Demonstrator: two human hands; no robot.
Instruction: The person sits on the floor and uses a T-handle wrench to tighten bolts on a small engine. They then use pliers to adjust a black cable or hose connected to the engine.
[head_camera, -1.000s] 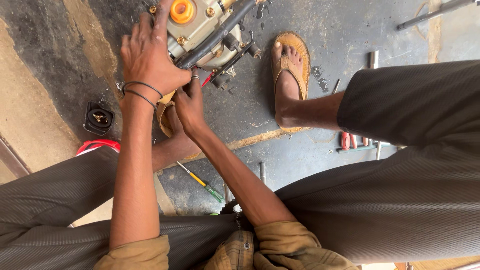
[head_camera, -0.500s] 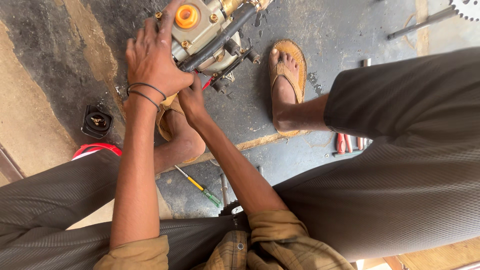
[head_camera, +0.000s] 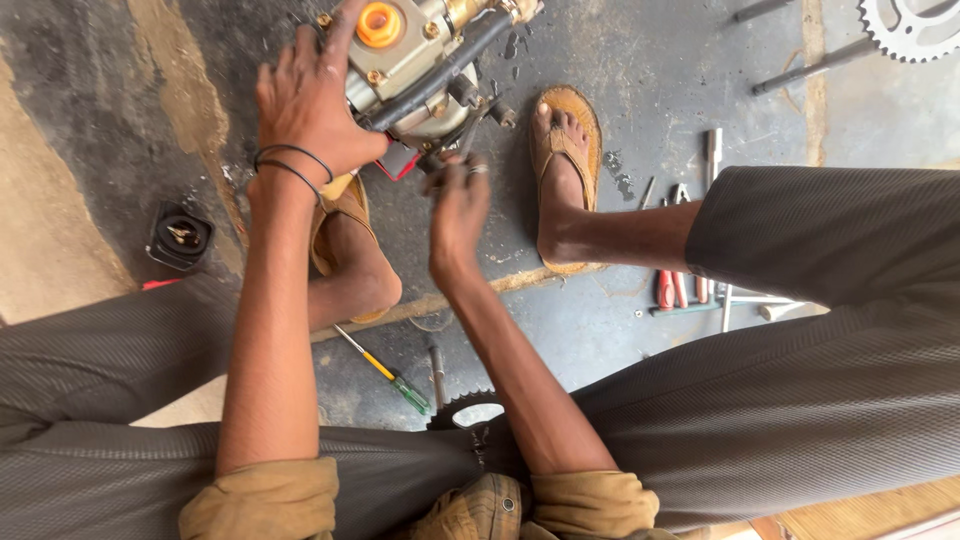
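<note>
Left hand (head_camera: 310, 105) lies spread over the side of a small engine (head_camera: 420, 60) at the upper middle of the frame, fingers wrapped on its casing. Right hand (head_camera: 458, 205) sits just below the engine, fingers curled at its underside parts; what they pinch cannot be told. Lower down, a screwdriver (head_camera: 385, 370) lies on the floor (head_camera: 650, 60).

screwdriver (head_camera: 385, 371) on floor | red-handled pliers (head_camera: 672, 285) right | sprocket (head_camera: 908, 27) top right | black cap (head_camera: 180, 236) left

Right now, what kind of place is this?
Probably a small repair workshop, worked on the floor. The left hand steadies a small engine, and a toothed sprocket, red-handled pliers and a screwdriver lie on stained concrete.
</note>
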